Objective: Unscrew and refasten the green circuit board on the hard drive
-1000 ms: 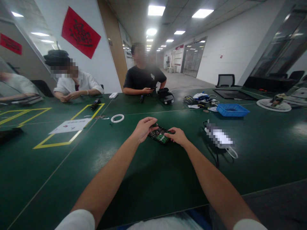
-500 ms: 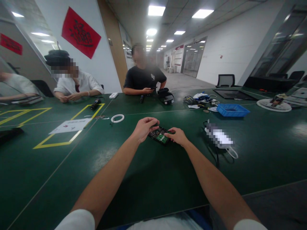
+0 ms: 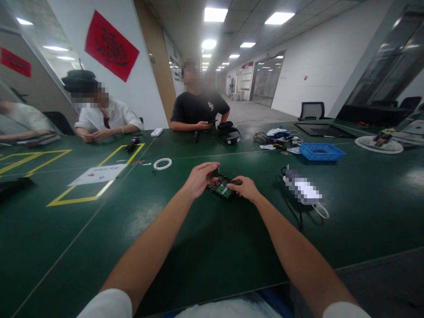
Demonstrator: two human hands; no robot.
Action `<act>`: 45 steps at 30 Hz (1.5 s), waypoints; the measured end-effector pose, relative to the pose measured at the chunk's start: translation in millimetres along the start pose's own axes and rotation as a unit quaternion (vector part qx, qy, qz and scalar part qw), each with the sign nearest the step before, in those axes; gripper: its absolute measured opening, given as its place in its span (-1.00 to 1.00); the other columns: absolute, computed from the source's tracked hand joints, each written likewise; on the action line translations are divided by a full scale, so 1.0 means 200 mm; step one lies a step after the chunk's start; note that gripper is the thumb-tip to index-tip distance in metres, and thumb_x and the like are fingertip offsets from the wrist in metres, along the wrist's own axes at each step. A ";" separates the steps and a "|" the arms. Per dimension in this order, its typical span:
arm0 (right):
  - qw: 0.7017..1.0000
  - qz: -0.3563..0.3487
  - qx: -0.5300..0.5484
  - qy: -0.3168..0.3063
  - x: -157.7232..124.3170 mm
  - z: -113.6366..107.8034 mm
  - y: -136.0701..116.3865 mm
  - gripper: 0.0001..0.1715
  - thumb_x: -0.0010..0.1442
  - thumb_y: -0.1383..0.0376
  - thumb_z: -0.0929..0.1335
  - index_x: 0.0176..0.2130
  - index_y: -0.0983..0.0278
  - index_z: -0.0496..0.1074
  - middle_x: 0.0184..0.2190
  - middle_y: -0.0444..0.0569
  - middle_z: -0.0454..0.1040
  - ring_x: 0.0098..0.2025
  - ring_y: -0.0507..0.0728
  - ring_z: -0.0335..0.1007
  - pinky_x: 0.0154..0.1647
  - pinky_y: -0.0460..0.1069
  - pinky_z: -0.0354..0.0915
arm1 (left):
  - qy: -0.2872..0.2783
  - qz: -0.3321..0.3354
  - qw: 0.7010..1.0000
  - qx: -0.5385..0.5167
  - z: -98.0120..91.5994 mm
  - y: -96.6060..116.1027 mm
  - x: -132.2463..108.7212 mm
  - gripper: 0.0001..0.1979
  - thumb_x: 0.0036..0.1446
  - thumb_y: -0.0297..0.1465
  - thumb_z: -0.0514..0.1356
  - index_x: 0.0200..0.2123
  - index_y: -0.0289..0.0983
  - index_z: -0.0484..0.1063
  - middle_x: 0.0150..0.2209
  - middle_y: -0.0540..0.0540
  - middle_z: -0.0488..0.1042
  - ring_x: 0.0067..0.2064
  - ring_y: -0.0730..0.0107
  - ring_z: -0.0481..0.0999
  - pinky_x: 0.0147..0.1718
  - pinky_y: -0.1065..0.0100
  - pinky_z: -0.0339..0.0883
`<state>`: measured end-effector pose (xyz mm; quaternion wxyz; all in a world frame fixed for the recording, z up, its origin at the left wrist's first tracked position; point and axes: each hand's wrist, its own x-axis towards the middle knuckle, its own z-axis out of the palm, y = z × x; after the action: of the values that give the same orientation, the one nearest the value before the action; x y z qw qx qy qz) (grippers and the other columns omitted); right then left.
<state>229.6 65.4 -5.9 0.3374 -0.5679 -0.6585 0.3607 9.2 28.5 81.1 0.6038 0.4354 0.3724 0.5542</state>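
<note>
On the green table in front of me lies an open black-cased device with a green circuit board [image 3: 225, 191] inside. My right hand [image 3: 245, 188] is closed on the device's right edge, thumb on top near the board. Above the left end of the device is my left hand [image 3: 201, 179], its thumb and fingers pinched together around a small dark part [image 3: 216, 172]. The kind of part is too small to make out. Left fingers hide the device's far left corner.
A phone with a lit screen [image 3: 303, 187] and cables lies to the right. Beyond it stands a blue tray [image 3: 321, 152]. To the left are a white ring [image 3: 162, 164] and a paper sheet [image 3: 97, 174]. Other people sit across the green table [image 3: 205, 256].
My left fingers have shifted slightly, and the small dark part between them shows more clearly. My right hand stays on the device's edge.
</note>
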 end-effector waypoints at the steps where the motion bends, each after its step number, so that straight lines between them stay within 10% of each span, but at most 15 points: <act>1: 1.000 -0.002 0.001 0.000 0.00 0.00 0.00 -0.52 0.11 0.10 0.54 -0.06 0.31 0.52 -0.15 0.04 0.57 -0.59 -0.10 0.36 -0.66 -0.19 0.26 | -0.004 -0.006 1.000 -0.011 0.00 0.00 0.00 -0.78 0.08 -0.36 0.38 -0.19 -0.32 0.60 -0.16 -0.22 0.56 -0.15 0.28 0.53 -0.32 0.36 0.52; 45: 1.000 0.003 -0.004 -0.001 -0.01 -0.01 -0.01 -0.52 0.11 0.08 0.54 -0.06 0.30 0.53 -0.10 0.06 0.56 -0.58 -0.11 0.37 -0.66 -0.20 0.27 | 0.037 0.001 0.999 -0.030 -0.01 0.01 0.01 -0.85 0.10 -0.40 0.34 -0.28 -0.37 0.58 -0.25 -0.20 0.55 -0.18 0.32 0.54 -0.20 0.29 0.56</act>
<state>229.3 63.2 -3.0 0.3333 -0.5710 -0.6587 0.3592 6.4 30.4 82.2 0.6023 0.3964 0.3770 0.5813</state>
